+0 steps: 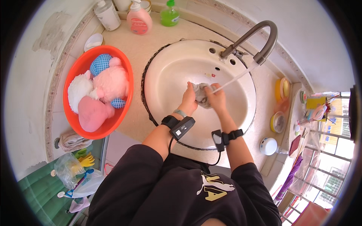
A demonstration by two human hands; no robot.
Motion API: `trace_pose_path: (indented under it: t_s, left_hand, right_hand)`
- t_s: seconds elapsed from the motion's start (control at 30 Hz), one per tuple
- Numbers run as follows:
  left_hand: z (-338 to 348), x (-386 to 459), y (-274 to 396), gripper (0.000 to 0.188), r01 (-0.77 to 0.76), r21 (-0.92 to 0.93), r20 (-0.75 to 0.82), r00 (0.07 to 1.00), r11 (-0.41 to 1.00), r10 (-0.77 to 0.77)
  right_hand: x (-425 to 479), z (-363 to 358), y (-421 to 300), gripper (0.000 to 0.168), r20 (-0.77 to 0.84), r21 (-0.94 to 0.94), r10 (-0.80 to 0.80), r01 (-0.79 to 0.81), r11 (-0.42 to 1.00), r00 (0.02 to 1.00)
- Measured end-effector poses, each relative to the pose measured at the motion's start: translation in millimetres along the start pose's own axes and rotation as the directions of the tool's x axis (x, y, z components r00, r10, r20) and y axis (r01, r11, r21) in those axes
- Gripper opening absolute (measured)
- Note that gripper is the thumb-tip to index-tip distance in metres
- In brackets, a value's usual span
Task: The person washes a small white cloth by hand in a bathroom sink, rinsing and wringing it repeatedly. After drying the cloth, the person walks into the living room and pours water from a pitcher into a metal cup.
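Over the white washbasin, both my hands hold a small wet greyish-white cloth item; what exactly it is cannot be told. My left hand grips its left side, with the thumb upward. On the other side my right hand has its fingers on the item and looks slightly blurred. A stream of water runs from the brushed-metal gooseneck faucet down onto my right hand and the cloth. Small red flower marks show on the basin wall behind my hands.
An orange plastic basin at left holds pink and white plush toys. Behind stand a pink pump bottle, a green soap bottle and a white bottle. Along the right lie a white-lidded jar and yellow tape-like rolls.
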State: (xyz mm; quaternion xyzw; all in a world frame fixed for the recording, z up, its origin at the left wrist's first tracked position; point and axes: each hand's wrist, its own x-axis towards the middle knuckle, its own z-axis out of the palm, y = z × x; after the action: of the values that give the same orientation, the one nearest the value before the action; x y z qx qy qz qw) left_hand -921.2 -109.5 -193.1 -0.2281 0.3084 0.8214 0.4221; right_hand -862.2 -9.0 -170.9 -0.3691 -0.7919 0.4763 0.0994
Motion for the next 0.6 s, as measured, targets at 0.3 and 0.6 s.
trace_pose_path:
  t_s: [0.3,0.6]
  left_hand:
    - [13,-11,-7,0.026,0.131,0.031,-0.052,0.99,0.991,-0.129]
    - [-3,-15,-4,0.018,0.131,0.087,0.166,0.975,0.988,-0.144]
  right_hand:
    - [1,9,-31,0.024,0.033,-0.023,0.023,-0.022,0.999,0.999]
    - [-17,27,-41,0.02,-0.027,-0.152,-0.23,0.223,0.963,0.973]
